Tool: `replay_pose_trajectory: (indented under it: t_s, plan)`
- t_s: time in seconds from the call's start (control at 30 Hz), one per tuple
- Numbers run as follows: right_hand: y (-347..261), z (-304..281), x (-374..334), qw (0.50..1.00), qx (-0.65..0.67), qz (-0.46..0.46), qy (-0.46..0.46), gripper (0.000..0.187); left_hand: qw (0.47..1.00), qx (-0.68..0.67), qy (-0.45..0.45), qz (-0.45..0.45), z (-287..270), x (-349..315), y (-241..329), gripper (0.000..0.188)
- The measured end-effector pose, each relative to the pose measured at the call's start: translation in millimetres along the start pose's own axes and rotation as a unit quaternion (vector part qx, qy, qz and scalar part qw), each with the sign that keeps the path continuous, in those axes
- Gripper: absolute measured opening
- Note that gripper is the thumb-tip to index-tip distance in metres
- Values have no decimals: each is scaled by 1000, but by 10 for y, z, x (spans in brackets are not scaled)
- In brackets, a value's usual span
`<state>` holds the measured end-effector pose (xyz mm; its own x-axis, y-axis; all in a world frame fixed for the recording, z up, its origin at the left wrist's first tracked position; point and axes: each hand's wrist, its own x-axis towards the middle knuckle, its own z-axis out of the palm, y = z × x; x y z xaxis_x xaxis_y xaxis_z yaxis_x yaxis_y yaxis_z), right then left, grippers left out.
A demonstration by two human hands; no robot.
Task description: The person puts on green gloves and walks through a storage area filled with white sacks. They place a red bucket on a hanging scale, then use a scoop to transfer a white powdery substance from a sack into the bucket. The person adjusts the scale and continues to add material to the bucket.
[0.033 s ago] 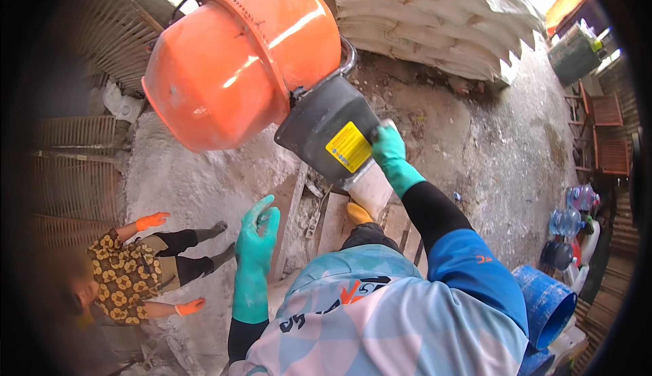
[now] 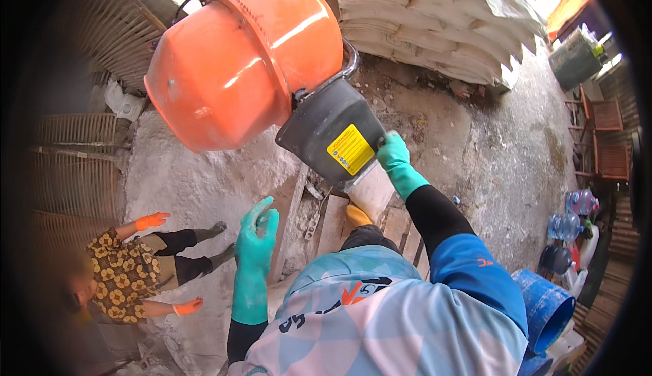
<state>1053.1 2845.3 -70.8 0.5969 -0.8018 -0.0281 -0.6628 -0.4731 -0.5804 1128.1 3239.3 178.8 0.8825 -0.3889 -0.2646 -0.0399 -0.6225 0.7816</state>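
An orange concrete mixer drum (image 2: 238,63) stands ahead of me, with a black motor housing (image 2: 322,128) on its right side. A yellow label (image 2: 350,150) is stuck to that housing. My right hand (image 2: 397,157), in a green rubber glove, is at the housing's right edge. Its fingers are curled closed, and what they hold or press there is hidden. Lower left of the housing, my left hand (image 2: 258,237) hangs in the air in a matching glove, empty, with fingers bent and apart.
At left stands another person (image 2: 129,267) in orange gloves, arms held out. White sacks (image 2: 421,23) are stacked at the back. Blue barrels (image 2: 543,308) and water jugs (image 2: 565,226) line the right side. Pale powder (image 2: 197,179) covers ground below the drum; wooden boards (image 2: 333,223) lie near my feet.
My right hand has shifted very slightly down and right at the housing's edge. The left hand and the drum look nearly the same.
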Motion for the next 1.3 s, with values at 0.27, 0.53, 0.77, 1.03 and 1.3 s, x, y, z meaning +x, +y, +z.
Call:
replay_pose_trajectory:
  t_s: [0.27, 0.53, 0.77, 1.03, 1.3]
  plan:
    - [-879, -392, 924, 849, 515, -118, -9, 39, 999, -38, 21, -12, 33, -22, -214, 41]
    - [-173, -218, 1043, 968, -114, -48, -218, 25, 995, -29, 94, -14, 12, -230, -276, 39]
    - [-778, -291, 1175, 882, 446, -53, -141, 22, 989, -72, 118, -54, -74, -545, -548, 40]
    - [277, 72, 1208, 979, 80, 50, -179, 23, 980, -126, 144, -62, 98, -721, -696, 40]
    - [-205, -37, 181, 921, 167, -346, 70, 28, 982, -87, 145, -78, 166, -1131, -748, 40]
